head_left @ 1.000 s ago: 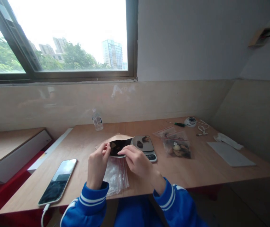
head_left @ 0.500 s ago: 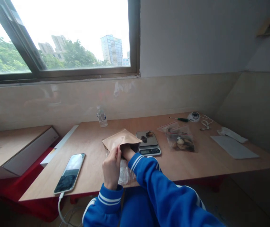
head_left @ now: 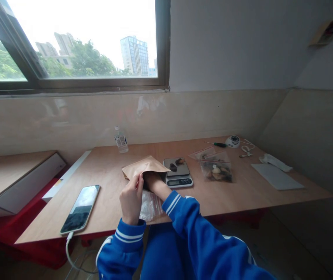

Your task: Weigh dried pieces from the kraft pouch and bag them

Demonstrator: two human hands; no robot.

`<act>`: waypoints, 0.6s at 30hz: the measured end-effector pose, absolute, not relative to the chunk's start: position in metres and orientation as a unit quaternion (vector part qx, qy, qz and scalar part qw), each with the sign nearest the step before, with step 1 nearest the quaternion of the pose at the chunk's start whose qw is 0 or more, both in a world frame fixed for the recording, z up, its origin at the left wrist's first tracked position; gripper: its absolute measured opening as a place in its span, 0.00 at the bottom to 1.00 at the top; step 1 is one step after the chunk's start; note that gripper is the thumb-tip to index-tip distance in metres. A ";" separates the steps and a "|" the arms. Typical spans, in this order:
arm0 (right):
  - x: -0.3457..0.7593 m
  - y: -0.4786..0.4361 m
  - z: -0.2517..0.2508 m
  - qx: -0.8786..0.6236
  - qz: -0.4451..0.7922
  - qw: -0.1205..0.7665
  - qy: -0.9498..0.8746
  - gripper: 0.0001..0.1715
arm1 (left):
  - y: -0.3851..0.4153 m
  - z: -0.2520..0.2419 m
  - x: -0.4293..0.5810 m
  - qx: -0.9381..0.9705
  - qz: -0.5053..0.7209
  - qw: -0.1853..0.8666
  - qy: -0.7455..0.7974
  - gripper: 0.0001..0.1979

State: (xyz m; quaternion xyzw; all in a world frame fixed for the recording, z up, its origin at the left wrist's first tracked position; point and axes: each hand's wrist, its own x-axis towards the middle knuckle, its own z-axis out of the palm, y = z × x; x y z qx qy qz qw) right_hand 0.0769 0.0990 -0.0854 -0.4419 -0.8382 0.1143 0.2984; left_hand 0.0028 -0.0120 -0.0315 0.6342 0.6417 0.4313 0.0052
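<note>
My left hand (head_left: 130,200) pinches the near edge of a brown paper bag (head_left: 144,165), whose mouth faces me. Inside that mouth is my right hand (head_left: 155,183); its fingers are hidden by the paper, so what they hold does not show. Just right of the bag stands a small digital kitchen scale (head_left: 178,181) with a couple of dark pieces (head_left: 173,167) on its plate. Clear plastic bags (head_left: 150,206) lie under my wrists, at the near edge of the table.
Zip bags with brown and dark pieces (head_left: 217,171) lie right of the scale. Behind them are a screwdriver (head_left: 220,145) and a white dome camera (head_left: 233,141). White paper (head_left: 277,177) lies far right. A water bottle (head_left: 121,140) stands at the back; a phone (head_left: 81,208) with a cable lies left.
My right hand still reaches into the paper bag, with more of its wrist showing now. My left hand keeps its pinch. The whole view has shifted slightly.
</note>
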 end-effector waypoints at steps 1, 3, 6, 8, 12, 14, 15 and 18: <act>0.078 0.098 -0.083 -0.446 0.117 0.292 -0.838 0.08 | -0.012 -0.032 0.003 0.635 0.431 0.005 0.641 0.18; 0.081 0.095 -0.078 -0.461 0.119 0.275 -0.835 0.11 | -0.013 -0.032 0.004 0.635 0.429 0.004 0.642 0.17; 0.087 0.087 -0.071 -0.482 0.119 0.258 -0.829 0.12 | -0.013 -0.029 0.004 0.632 0.424 0.005 0.648 0.17; 0.091 0.081 -0.069 -0.491 0.122 0.243 -0.827 0.12 | -0.011 -0.028 0.004 0.628 0.424 0.004 0.652 0.17; 0.088 0.081 -0.068 -0.495 0.133 0.207 -0.833 0.13 | -0.007 -0.031 0.005 0.627 0.427 -0.001 0.651 0.15; 0.083 0.087 -0.066 -0.492 0.137 0.194 -0.838 0.14 | -0.007 -0.036 0.006 0.632 0.431 -0.009 0.644 0.14; 0.081 0.090 -0.065 -0.488 0.139 0.191 -0.840 0.15 | -0.008 -0.038 0.008 0.634 0.434 -0.013 0.640 0.14; 0.077 0.094 -0.061 -0.474 0.138 0.192 -0.848 0.15 | -0.010 -0.043 0.012 0.641 0.441 -0.020 0.628 0.14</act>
